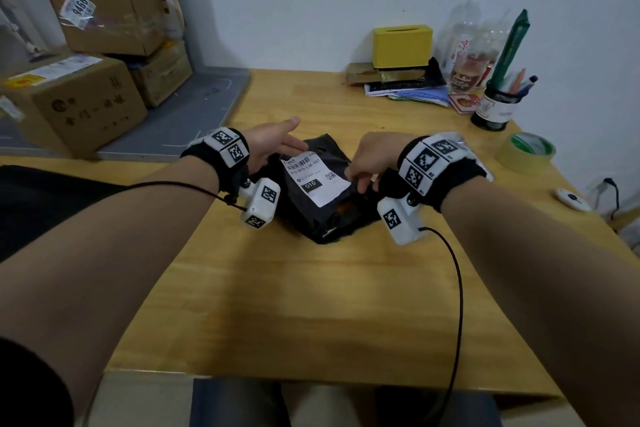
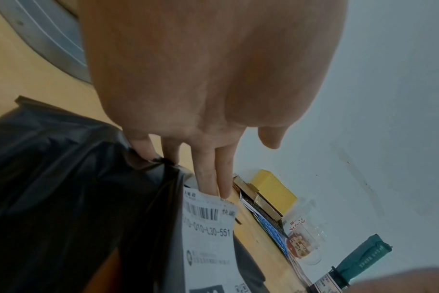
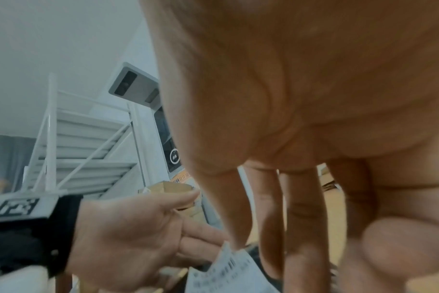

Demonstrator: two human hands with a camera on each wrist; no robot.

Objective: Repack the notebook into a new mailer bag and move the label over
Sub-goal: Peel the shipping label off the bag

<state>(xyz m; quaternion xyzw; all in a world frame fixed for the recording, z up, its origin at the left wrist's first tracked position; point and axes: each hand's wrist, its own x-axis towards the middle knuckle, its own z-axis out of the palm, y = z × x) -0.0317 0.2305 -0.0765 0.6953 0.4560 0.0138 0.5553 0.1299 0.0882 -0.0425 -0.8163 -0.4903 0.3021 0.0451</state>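
Observation:
A black mailer bag (image 1: 323, 215) lies in the middle of the wooden table (image 1: 311, 295), bulging with something hidden inside. A white label (image 1: 313, 180) with a barcode is stuck on its top. My left hand (image 1: 277, 144) rests at the bag's far left with straight fingers (image 2: 223, 178) reaching the label's (image 2: 208, 234) top edge. My right hand (image 1: 363, 166) is at the label's right edge. Its fingers (image 3: 298, 228) point down onto the bag and label (image 3: 226, 275), with the thumb apart. No second bag is in view.
Stacked cardboard boxes (image 1: 86, 104) and a grey mat (image 1: 194, 107) fill the left. At the back right are a yellow box (image 1: 401, 45) on papers, a glass (image 1: 467, 69), a pen holder (image 1: 495, 107) and a tape roll (image 1: 526, 151). A cable (image 1: 457, 288) trails from my right wrist.

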